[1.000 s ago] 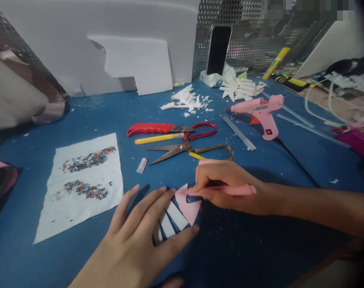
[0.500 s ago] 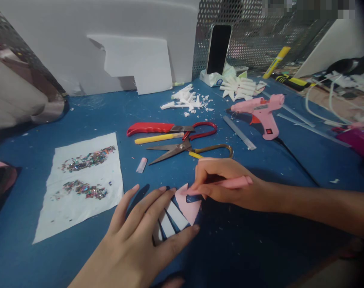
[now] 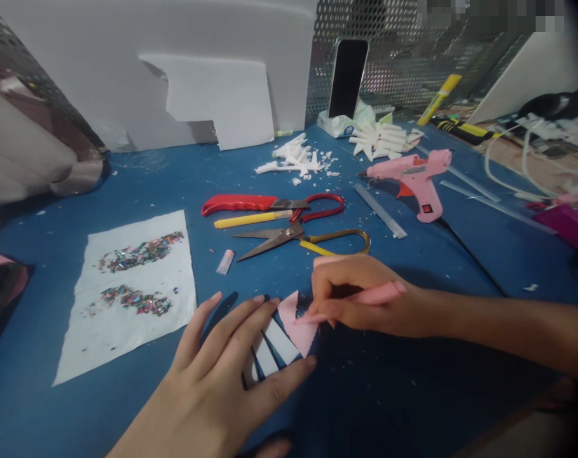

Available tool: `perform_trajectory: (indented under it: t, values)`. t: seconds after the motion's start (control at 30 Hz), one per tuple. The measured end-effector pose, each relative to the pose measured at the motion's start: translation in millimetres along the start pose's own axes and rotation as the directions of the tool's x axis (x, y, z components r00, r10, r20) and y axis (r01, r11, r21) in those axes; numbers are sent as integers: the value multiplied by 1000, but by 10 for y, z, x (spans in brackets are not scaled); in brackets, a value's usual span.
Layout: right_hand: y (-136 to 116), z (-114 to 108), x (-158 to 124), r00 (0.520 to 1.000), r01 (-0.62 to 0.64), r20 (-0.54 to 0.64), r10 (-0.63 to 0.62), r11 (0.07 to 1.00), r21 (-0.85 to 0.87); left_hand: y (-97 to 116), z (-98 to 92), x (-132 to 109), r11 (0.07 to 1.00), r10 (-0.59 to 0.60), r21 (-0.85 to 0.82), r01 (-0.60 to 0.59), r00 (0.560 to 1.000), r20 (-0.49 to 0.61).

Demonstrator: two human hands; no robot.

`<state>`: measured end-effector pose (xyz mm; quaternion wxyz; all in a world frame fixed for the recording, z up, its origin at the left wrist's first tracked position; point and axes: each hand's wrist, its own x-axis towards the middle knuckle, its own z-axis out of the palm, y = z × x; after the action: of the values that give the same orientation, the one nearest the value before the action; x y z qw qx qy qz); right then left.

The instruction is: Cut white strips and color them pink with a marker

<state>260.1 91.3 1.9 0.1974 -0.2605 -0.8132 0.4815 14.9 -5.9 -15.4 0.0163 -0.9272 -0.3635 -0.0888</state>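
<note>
Near the lower centre of the frame, my right grip (image 3: 365,296) pinched a pink marker (image 3: 381,293), its tip at the pink end of a striped cut-out (image 3: 285,342) that lay on the blue bench (image 3: 388,394). My left grip (image 3: 217,369) was spread, fingers and thumb around and partly over the white strips. Scissors (image 3: 289,236) lay parted at mid-frame, and a fleck-strewn white sheet (image 3: 93,350) lay at left.
</note>
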Motion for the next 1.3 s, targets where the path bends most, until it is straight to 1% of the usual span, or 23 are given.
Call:
perform_trajectory:
  t: [0.07,0.17,0.2,0.33,0.4,0.47,0.57,0.7,0.8,0.83,0.93,1.07,1.17,1.3]
  values:
    - [3,-1,4,1000,4,-20,-4,1000,-8,0,-3,5,1000,4,-6,-4,1000,-8]
    - [6,-2,4,996,75,48,-74,997,-22,-2,-6,9,1000,1,-16,-1,1000,-18]
    - [7,-2,1,996,78,53,-76,997,-24,-3,-6,9,1000,0,-15,0,1000,-16]
    - [8,-3,-8,1000,-3,5,3,1000,-9,-6,-1,7,1000,0,-7,0,1000,-8]
    - [8,-2,-11,999,37,38,-36,999,-11,-7,4,5,1000,0,-5,0,1000,-8]
    - [8,1,-13,997,68,45,-67,998,-20,-6,7,3,1000,-5,-8,5,1000,-3]
    - [5,2,-15,1000,23,2,-23,999,-23,-4,6,-1,1000,-1,-13,1,1000,0]
    - [-5,-5,-10,997,68,40,-67,997,-23,-2,-4,-3,1000,2,-25,-2,1000,-16]
    - [-13,-8,-2,1000,9,-6,-9,1000,-26,0,-7,-3,999,-3,-34,3,1000,-15]
    - [-15,-6,0,1000,4,-5,-5,1000,-26,1,-7,-3,999,-4,-34,4,1000,-9]
    - [-19,1,2,997,60,43,-59,998,-16,0,-5,-3,1000,-9,-22,9,1000,-1]
    - [-20,2,-7,1000,-11,6,11,1000,-17,-11,1,-1,1000,7,-2,-7,1000,-9]
    - [-17,-3,-16,997,63,39,-62,998,-15,-18,5,5,1000,8,7,-8,1000,-7]
    - [-13,-1,-23,1000,6,1,-6,1000,-17,-16,5,11,1000,9,10,-9,1000,3]
